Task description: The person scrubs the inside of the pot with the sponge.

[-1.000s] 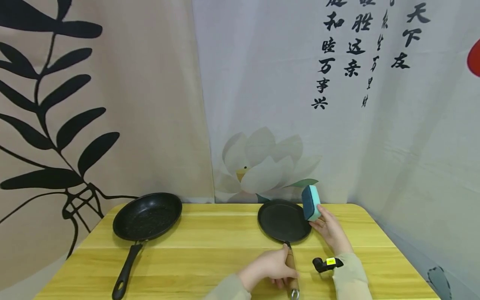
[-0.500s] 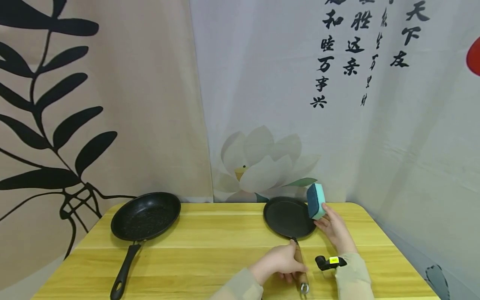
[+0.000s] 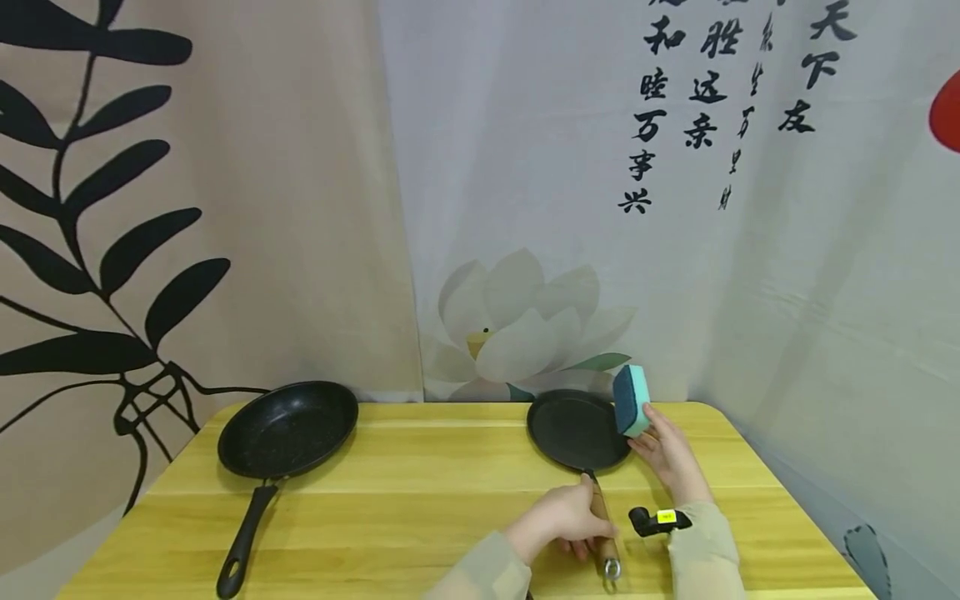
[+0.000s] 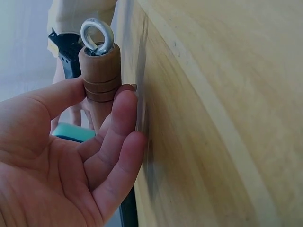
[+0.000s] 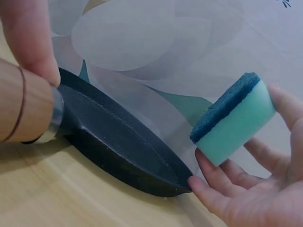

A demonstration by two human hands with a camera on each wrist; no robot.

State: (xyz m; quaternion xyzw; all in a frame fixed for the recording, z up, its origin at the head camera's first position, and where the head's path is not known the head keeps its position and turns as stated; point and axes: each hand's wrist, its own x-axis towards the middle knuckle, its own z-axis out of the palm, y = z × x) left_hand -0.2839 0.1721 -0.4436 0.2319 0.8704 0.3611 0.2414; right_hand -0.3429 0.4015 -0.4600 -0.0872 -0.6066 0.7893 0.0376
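Observation:
A flat black pan with a wooden handle lies toward the right of the table. My left hand grips that handle between thumb and fingers; a metal ring shows at its end. My right hand pinches a sponge, turquoise with a dark blue scouring side, above the pan's right edge. The scouring side faces left toward the pan, and the sponge is apart from the pan's surface. In the right wrist view, one right fingertip meets the pan's rim.
A deeper black frying pan with a black handle sits at the left of the wooden table. Behind the table hangs a printed curtain. A black device is strapped at the right wrist.
The flat pan and both hands have shifted slightly right in the head view, mostly during the first half second. Both hands keep their holds. The whole view has also drifted a little.

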